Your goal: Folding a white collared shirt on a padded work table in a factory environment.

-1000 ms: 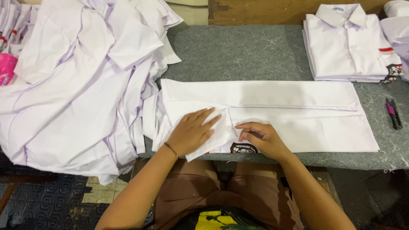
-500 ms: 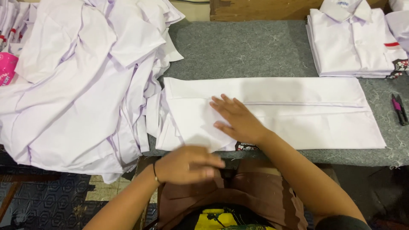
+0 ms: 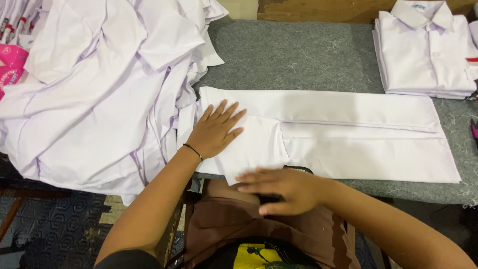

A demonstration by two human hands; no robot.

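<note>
Bare forearms, no sleeves visible. Thin black band on left wrist [image 3: 192,151]. Brown garment over lap [image 3: 239,224], yellow-black patch below.

A folded shirt [image 3: 348,134] lies across the near middle of the counter [image 3: 298,55]. Left of it, a heap of loose shirts [image 3: 99,84] touches its left end. At the far right stands a stack of folded shirts [image 3: 425,55], apart from it.

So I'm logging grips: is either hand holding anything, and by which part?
Nothing is gripped. The left hand lies flat on the folded white shirt, near its left end; the right hand hovers flat at its near edge.
</note>
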